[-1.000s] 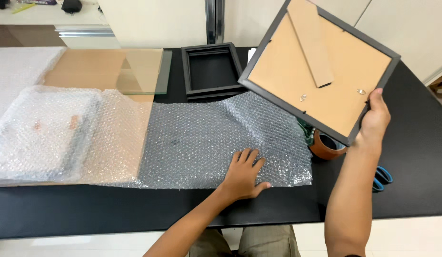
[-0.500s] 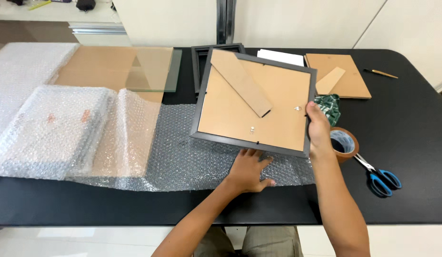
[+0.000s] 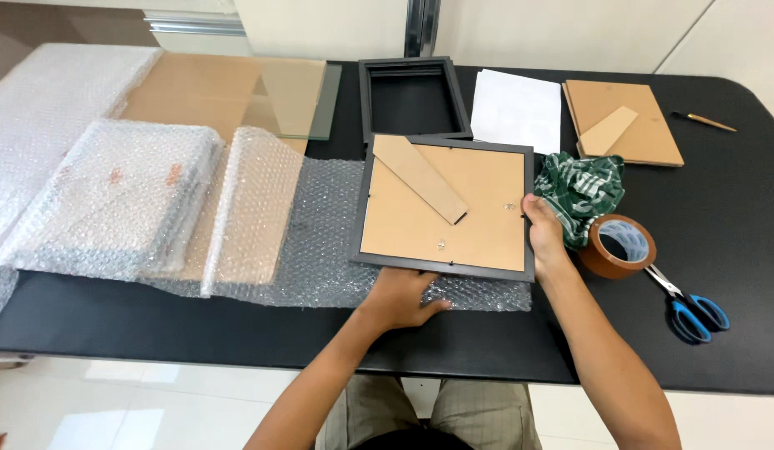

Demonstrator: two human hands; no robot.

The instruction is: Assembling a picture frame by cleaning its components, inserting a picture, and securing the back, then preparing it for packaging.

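Observation:
A dark picture frame (image 3: 445,208) lies face down on a sheet of bubble wrap (image 3: 320,242), its brown backing board and stand showing. My right hand (image 3: 543,233) grips the frame's right edge. Below the frame's near edge, my left hand (image 3: 402,297) presses flat on the bubble wrap, fingers touching the frame's lower rim. To the left, a bundle wrapped in bubble wrap (image 3: 120,200) rests on the same sheet.
On the black table (image 3: 737,208): an empty black frame (image 3: 412,98), white paper (image 3: 516,108), brown backing boards (image 3: 624,125), green checked cloth (image 3: 583,192), brown tape roll (image 3: 618,246), blue-handled scissors (image 3: 691,308), a glass pane (image 3: 295,96), and a pencil (image 3: 703,122).
My right hand brought the frame down from the air at the right and laid it flat on the bubble wrap. My left hand stayed pressed on the wrap.

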